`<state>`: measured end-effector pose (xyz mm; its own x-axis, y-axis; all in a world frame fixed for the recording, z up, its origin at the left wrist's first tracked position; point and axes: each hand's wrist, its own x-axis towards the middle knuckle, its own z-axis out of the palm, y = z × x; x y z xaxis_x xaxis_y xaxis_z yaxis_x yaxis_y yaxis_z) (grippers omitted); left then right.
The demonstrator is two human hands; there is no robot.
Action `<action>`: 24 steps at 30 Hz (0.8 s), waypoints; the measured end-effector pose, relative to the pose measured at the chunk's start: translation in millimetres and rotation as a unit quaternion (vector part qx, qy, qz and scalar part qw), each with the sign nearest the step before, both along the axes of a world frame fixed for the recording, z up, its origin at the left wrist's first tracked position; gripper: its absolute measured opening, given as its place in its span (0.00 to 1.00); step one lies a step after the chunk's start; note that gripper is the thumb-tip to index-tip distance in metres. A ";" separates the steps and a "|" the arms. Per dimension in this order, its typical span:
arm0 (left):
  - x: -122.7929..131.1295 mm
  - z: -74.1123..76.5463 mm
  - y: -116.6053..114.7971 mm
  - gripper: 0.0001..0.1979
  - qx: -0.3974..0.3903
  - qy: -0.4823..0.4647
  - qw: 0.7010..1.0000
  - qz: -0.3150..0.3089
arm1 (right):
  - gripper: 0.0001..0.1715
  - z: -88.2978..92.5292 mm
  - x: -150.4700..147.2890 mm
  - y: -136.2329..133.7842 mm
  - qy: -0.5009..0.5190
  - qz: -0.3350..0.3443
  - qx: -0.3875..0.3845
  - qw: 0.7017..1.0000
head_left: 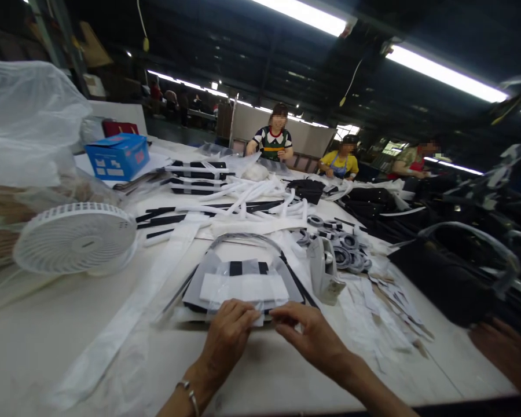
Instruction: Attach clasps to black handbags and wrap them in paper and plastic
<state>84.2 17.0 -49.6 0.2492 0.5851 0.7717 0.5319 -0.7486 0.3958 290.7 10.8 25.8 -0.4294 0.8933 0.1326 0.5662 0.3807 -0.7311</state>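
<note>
A black handbag (190, 302) lies on the table in front of me, its handle arched away from me. Grey sheeting, a white strip (243, 288) and clear plastic film (255, 267) cover its front. My left hand (229, 331) is closed at the bag's near edge, fingers pressed together on the film, with a bracelet at the wrist. Beside it on the right, my right hand (306, 333) reaches the same edge; its fingers are bent, with a gap between thumb and forefinger, and nothing visible in them. A tape dispenser (323, 269) stands just right of the bag.
A white fan (76, 237) and a blue box (118, 156) stand left. Grey rolls (349, 252) lie behind the dispenser, white and black strips (243, 197) farther back. Another black bag (443, 278) is at right, near another person's hand (503, 347). Several people work beyond.
</note>
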 end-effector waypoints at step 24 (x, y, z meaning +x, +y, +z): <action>-7.2 6.6 6.9 0.17 0.097 0.079 0.992 -0.004 | 0.29 -7.7 -59.0 152.7 -0.165 -0.045 -0.105 0.980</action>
